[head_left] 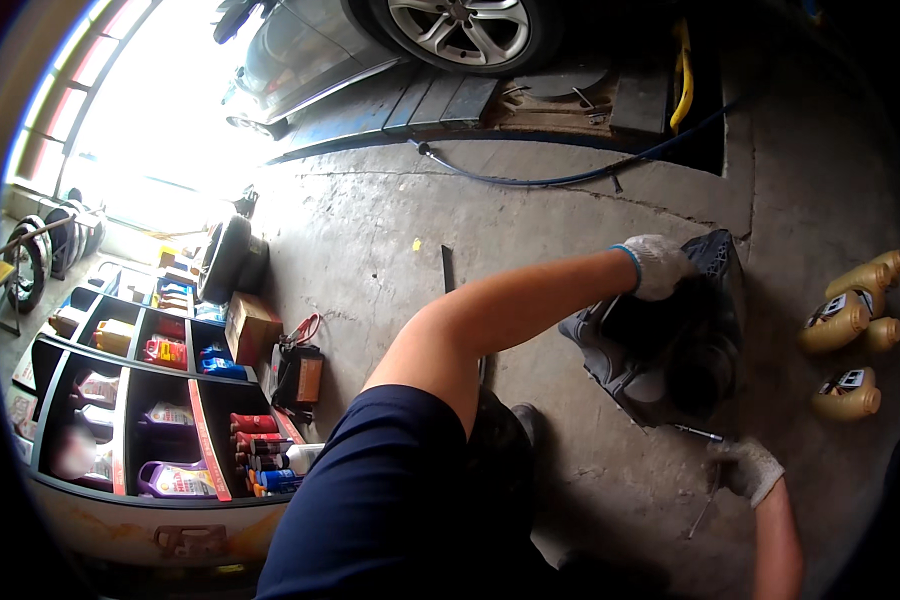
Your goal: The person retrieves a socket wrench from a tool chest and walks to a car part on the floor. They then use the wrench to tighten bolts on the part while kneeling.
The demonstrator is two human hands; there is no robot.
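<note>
My left hand, in a white glove with a blue cuff, grips the upper edge of a large black moulded plastic car part. Its fingertips are hidden against the dark plastic. The part stands on the concrete, with a deep hollow in its middle. My right hand, gloved in greyish white, is closed around a ratchet wrench near the part's lower right. A shiny shaft reaches from the fist toward the part's lower edge, and a thin handle points down toward the floor.
Several tan bottles stand at the right. On the left is a shelf of oil containers, beside a cardboard box and a car battery. A car wheel rests above a lift platform; a blue hose crosses the floor.
</note>
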